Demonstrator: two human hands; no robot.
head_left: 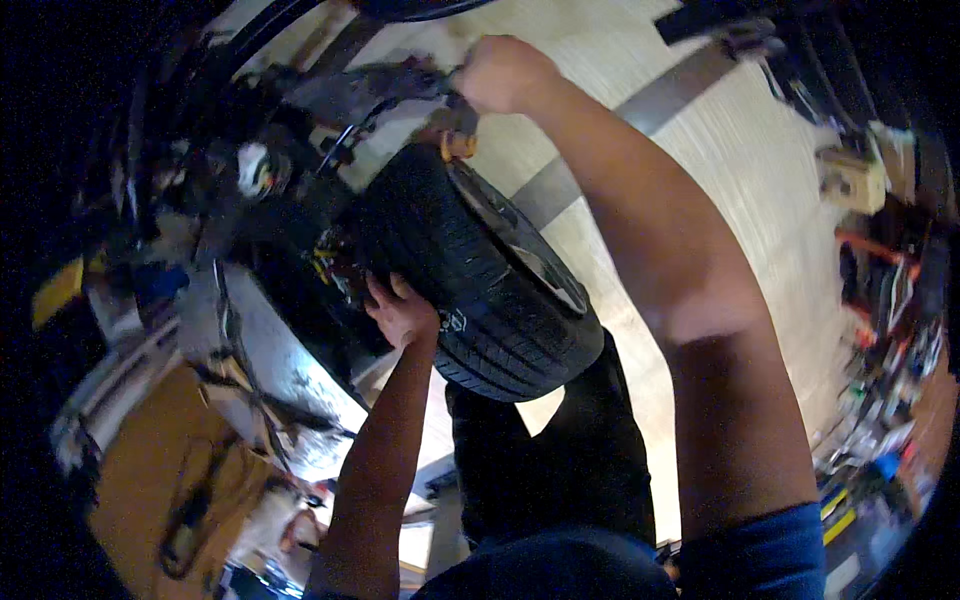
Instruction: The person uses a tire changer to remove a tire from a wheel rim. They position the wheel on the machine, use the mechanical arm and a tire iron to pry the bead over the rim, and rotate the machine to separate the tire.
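Note:
A black wheel with a grooved tire [505, 325] stands tilted in front of me, its pale rim [545, 265] turned to the right. My left hand [405, 312] is at the tire's left edge, fingers curled over the shoulder beside dark mechanical parts [335, 265]. Farther off, beyond the top of the wheel, my right hand [508, 75] is closed in a fist at the end of a dark, blurred part [375, 90]; what it grips is hidden. A small orange-yellow piece [458, 146] shows between that hand and the tire.
Dark vehicle parts fill the upper left. A brown board with a looped cable [185, 500] lies at lower left. Cluttered tools and boxes [880, 400] line the right side. A grey strip [670, 95] crosses the pale floor. My dark-trousered legs [550, 470] are below the tire.

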